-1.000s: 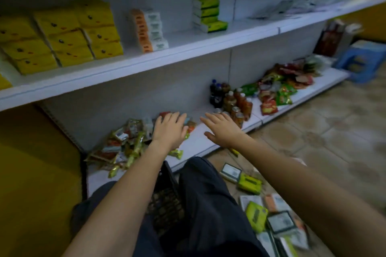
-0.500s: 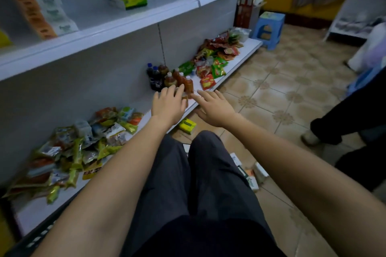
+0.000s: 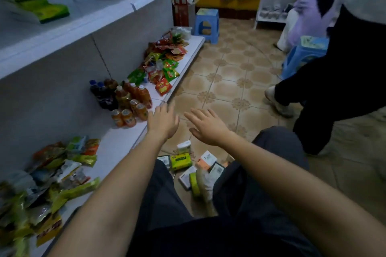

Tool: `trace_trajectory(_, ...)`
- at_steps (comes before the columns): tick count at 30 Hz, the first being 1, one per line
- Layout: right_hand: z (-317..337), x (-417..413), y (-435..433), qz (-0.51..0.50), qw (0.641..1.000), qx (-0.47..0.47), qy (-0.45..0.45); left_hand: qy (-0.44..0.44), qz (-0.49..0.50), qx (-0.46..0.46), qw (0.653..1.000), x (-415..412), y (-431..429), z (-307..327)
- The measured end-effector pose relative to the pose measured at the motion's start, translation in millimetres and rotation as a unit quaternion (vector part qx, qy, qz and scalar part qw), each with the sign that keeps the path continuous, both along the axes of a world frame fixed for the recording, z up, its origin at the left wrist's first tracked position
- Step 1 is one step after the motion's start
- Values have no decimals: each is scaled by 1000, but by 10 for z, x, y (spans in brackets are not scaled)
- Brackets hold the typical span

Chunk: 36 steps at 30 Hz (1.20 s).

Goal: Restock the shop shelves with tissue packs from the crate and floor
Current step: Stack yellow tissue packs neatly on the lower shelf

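Several tissue packs lie on the tiled floor between my legs: a green pack, a white and orange pack, and others partly hidden by my knees. My left hand hovers with fingers straight over the front edge of the bottom shelf, holding nothing. My right hand is spread open above the floor, just beyond the packs, empty. Green tissue packs are stacked on the upper shelf at top left. No crate is visible.
Orange drink bottles stand on the bottom shelf just left of my left hand. Snack packets lie farther along it, more near me. A person in dark trousers stands at right, with blue stools behind.
My view has swung right along the shelf toward the floor and the standing person. Both hands stayed open and empty, now lying past the bottles over the shelf edge and floor.
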State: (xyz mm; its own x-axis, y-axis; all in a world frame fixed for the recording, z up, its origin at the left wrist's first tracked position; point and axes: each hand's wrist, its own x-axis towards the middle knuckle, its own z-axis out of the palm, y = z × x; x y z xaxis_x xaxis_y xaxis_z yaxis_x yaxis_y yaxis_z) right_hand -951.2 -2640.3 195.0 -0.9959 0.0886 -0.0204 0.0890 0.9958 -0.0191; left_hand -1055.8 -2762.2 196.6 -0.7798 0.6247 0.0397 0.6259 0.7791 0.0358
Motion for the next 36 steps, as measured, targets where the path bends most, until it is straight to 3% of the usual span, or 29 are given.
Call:
trace_trajectory(6,-555,339,390,-100,992,-21,-71,-82,-68,9,994,223,430,-501)
trace_trajectory(11,-1042,571,698,-181,972,-83,-124,-152,-104,-37,982,403,651,-1018)
trace_trajectory(16,-1786,819,1021,-252,935,-159,-191,-242,-100,-76,962,423,904,-1755)
trace_trajectory(23,-2763,814,1490,-332,840,-306,-301,-362,-96,-151,915,446,1370,-2923)
trace_trajectory(26,-3169,639,1819,-374,817,-343,-272,-417,-73,-153,893,312,1747,-3318)
trace_trajectory(33,-4209,284,2673,-478,790,-373,-89,-428,-58,-66,899,47,2871,-4390)
trace_trajectory(36,-4551,119,2851,-514,735,-439,-57,-447,-68,-41,891,5,3221,-4791)
